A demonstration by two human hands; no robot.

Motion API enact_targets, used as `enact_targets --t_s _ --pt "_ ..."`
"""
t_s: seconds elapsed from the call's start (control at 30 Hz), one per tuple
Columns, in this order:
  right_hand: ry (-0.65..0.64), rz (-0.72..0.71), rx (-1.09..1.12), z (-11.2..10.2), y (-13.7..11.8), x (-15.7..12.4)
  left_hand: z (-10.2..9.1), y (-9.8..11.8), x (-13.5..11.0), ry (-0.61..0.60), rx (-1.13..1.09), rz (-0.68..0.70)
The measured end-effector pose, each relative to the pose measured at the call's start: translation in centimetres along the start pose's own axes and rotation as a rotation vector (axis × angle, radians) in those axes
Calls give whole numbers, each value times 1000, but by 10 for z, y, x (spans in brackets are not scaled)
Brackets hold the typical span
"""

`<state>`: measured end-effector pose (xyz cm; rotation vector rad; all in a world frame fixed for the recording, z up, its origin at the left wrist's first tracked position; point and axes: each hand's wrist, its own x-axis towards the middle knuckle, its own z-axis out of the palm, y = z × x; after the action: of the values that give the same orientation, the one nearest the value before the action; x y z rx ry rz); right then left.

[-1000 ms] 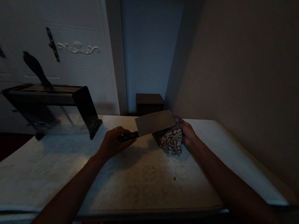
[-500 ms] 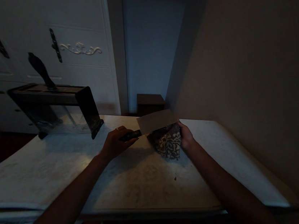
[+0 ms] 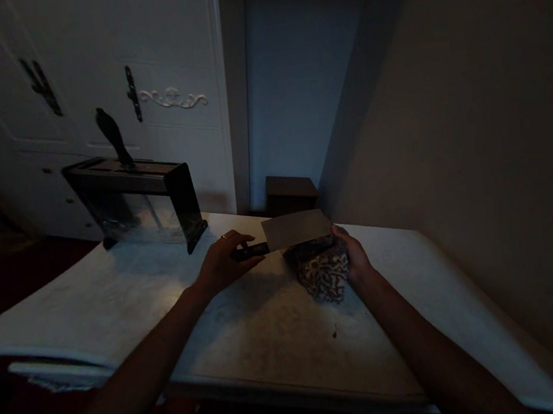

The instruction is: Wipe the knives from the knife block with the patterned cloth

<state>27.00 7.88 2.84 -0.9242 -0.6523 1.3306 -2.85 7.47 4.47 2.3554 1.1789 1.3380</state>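
My left hand (image 3: 225, 262) is closed around the dark handle of a cleaver (image 3: 295, 229), whose broad grey blade points right above the table. Under the blade's right end, my right hand (image 3: 354, 256) grips a bunched patterned cloth (image 3: 321, 273), which is pressed against the blade's lower side. Both hands hover over the pale table top (image 3: 251, 331) near its far edge. The room is dim.
A dark knife block (image 3: 140, 198) with a clear front stands at the table's back left, one black handle (image 3: 113, 137) sticking up from it. Behind are white cabinet doors (image 3: 88, 69) and a small brown box (image 3: 291, 194). A wall runs along the right.
The cloth has moved from the blade's right end to beneath it, and the blade has tilted flatter. The view has shifted, so everything sits further right in the picture.
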Motion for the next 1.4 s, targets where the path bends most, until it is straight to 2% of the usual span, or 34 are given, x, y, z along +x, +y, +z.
enact_targets --t_s 0.13,0.3,0.5,0.67,0.73,0.83,1.0,1.07,1.2,1.27,1.4 --pt "30 -21 -13 -4 3 3 -6 6 -7 116 -43 -149" --pt "73 -2 -7 -5 4 4 -6 19 -18 175 -450 -303" --pt "85 171 19 3 -4 -4 3 54 -20 190 -748 -391" --pt "63 216 68 11 -10 -8 17 73 -14 299 -909 -488" --pt "91 229 84 12 -9 -8 22 77 -13 333 -929 -493" --pt "99 237 64 10 -6 -7 25 82 -11 324 -983 -452" --pt "-102 239 24 3 -3 -5 21 91 -3 358 -1113 -437" --pt "-126 214 23 -1 -3 -3 18 94 1 400 -1141 -459" --pt "51 -17 -51 -9 0 0 10 94 9 457 -1266 -496" --pt "92 -67 -78 -8 0 -2 7 92 10 460 -1312 -487" --pt "-5 127 -104 3 -2 -9 5 86 7 444 -1361 -443"
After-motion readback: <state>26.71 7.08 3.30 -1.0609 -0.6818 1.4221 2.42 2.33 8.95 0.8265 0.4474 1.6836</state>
